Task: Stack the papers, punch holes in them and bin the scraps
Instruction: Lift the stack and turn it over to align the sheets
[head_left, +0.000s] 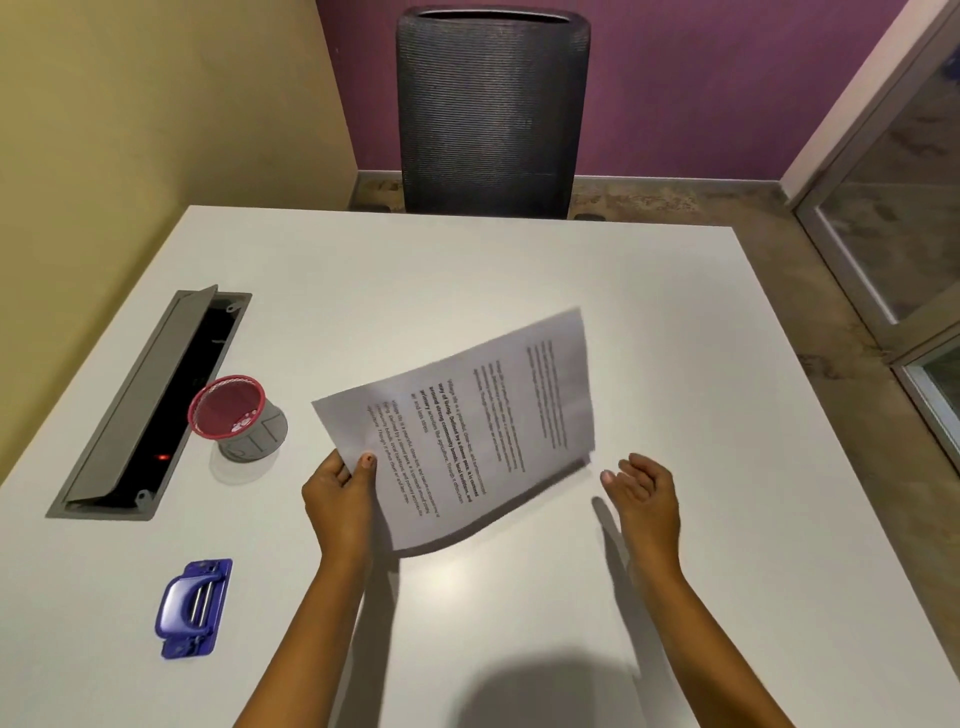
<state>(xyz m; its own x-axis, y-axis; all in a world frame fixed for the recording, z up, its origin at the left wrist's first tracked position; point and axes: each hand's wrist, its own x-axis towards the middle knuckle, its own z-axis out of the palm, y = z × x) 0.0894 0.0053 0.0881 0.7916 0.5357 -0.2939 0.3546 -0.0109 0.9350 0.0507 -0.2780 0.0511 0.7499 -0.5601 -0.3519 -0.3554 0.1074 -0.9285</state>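
My left hand (340, 491) pinches the near left edge of the printed papers (467, 421), thumb on top, and holds them lifted and tilted above the white table (519, 270). The text on the sheets runs sideways to me. My right hand (641, 486) hovers empty with its fingers apart, just right of the papers' near right corner and not touching them. A blue hole punch (192, 608) lies flat on the table at the near left. A small red mesh bin (231, 410) stands upright left of the papers, with a few white scraps inside.
A grey cable tray (140, 400) with its lid raised is sunk into the table's left side, a red light glowing inside. A dark mesh office chair (491, 109) stands at the far edge. A glass partition (904, 218) is on the right.
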